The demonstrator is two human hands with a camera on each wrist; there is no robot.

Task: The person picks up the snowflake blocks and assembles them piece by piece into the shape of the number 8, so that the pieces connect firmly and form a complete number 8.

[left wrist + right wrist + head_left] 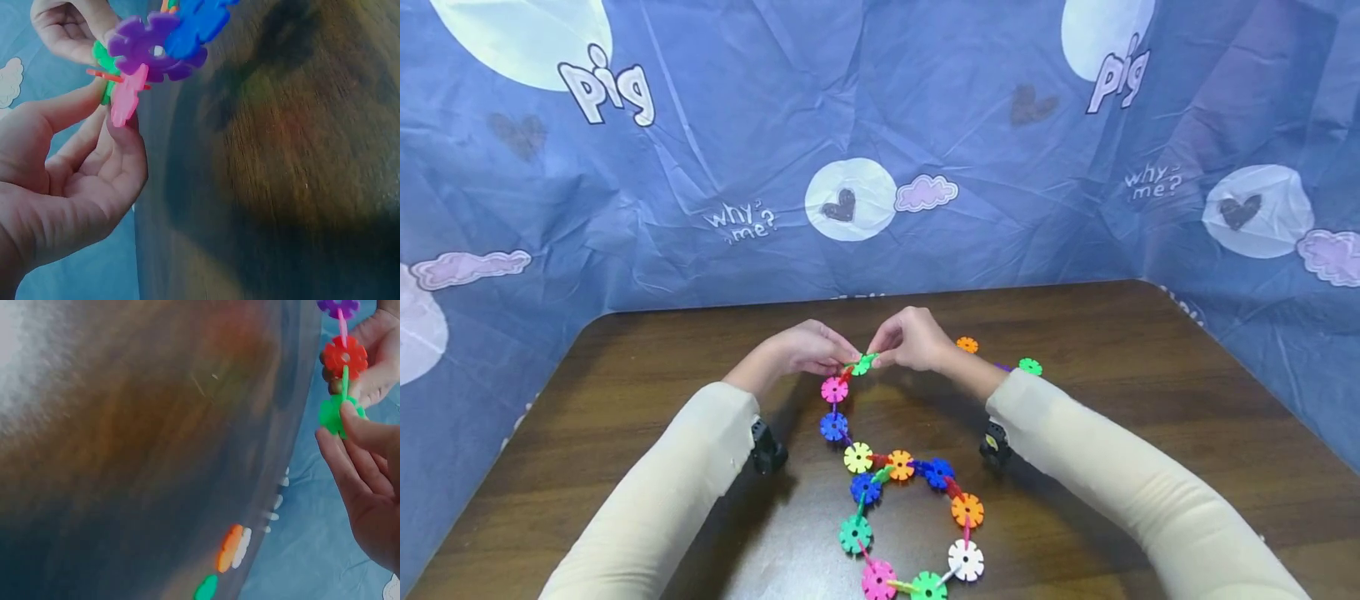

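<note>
A chain of notched plastic snowflake discs runs from both hands down to the table. At its far end, my right hand (913,340) pinches a green disc (337,419) between thumb and fingers. My left hand (812,346) pinches the chain beside it, at another green disc (107,92) seen nearly edge-on. A red disc (345,357) comes after these, in front of the left fingers in the right wrist view. Further along are a pink disc (834,389), a blue disc (833,427) and a yellow disc (858,457). The two hands almost meet.
Nearer me, the chain forms a loop on the brown table (1075,400), with an orange disc (967,510) and a white disc (966,560) in it. Loose orange (967,344) and green (1030,366) discs lie beyond my right forearm. A blue printed sheet (760,125) hangs behind.
</note>
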